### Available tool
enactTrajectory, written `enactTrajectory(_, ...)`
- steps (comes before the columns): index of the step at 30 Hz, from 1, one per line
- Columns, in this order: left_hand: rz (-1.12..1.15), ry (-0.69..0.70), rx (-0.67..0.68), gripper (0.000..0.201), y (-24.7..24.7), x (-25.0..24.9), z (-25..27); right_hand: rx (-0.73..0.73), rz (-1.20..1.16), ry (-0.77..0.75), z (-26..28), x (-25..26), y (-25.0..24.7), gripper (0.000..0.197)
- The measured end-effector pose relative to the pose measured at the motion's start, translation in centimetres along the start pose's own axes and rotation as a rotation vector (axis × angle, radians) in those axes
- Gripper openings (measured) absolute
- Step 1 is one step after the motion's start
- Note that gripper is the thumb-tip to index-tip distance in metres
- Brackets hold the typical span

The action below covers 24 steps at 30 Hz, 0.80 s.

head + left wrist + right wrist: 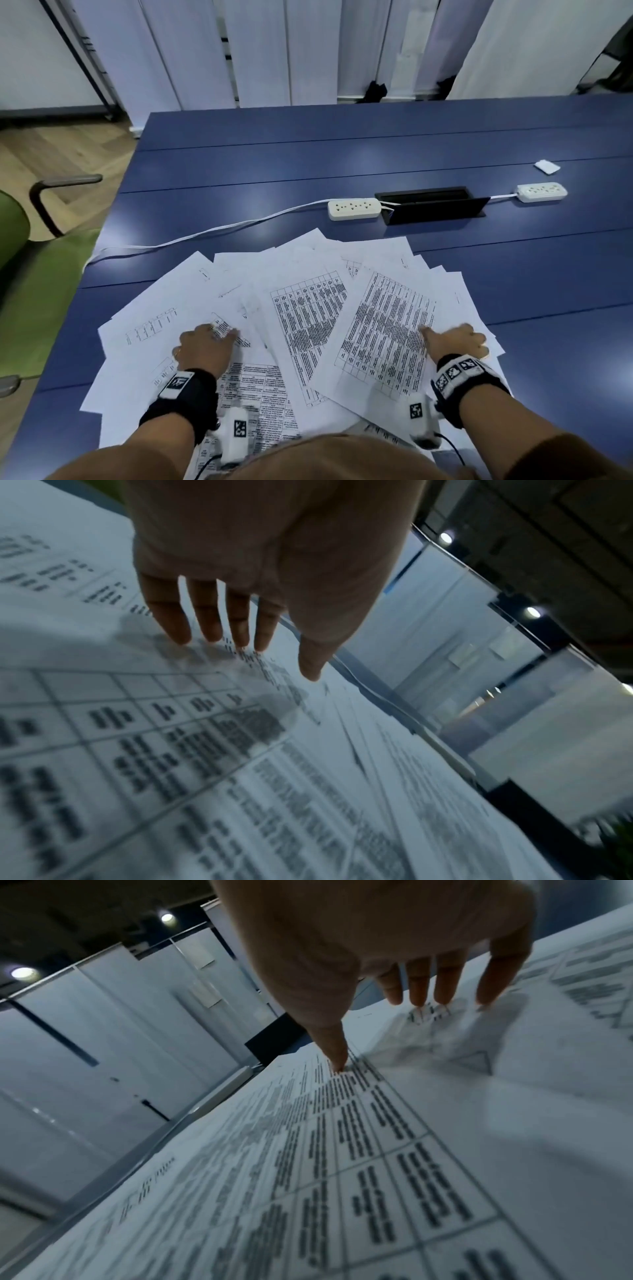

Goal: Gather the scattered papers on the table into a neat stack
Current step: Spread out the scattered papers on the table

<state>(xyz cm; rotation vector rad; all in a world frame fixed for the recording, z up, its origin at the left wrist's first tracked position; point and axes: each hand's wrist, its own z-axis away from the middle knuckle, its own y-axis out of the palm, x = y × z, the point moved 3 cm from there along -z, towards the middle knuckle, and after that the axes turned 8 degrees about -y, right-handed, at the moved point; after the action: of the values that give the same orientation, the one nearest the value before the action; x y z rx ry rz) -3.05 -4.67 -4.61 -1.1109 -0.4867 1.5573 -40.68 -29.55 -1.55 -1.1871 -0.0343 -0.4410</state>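
Several white printed papers (301, 308) lie fanned and overlapping on the near part of the blue table (308, 164). My left hand (209, 346) rests palm down on the left sheets, its straight fingers (209, 618) touching a printed page (171, 750). My right hand (455, 342) presses flat on the right side of the spread; its thumb (335, 1053) touches a sheet with a dense table (342, 1150), and the other fingers (445, 985) touch the sheet beyond. Neither hand grips any paper.
Two white power strips (354, 209) (542, 192) flank a black cable hatch (433, 205) beyond the papers, with a white cord (205, 233) trailing left. A small white pad (547, 167) lies far right. A green chair (20, 260) stands by the table's left edge.
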Motion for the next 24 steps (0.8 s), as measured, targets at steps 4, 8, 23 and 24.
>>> enactTrajectory(4,0.09,0.204,0.223,0.065,1.7,-2.2,2.0,0.054,-0.046,-0.275,0.7,1.4,1.6,0.075)
enactTrajectory(8,0.169,0.317,0.576,0.059,3.2,-5.8,5.2,0.21,0.024,-0.596,2.6,4.2,3.3,0.077)
enactTrajectory(23,0.289,0.284,0.501,0.115,7.7,-10.2,6.8,0.288,0.14,-0.436,1.1,0.5,2.9,0.099)
enactTrajectory(24,0.278,0.297,0.51,0.119,8.2,-11.1,7.5,0.316,0.16,-0.493,1.2,0.5,2.9,0.097)
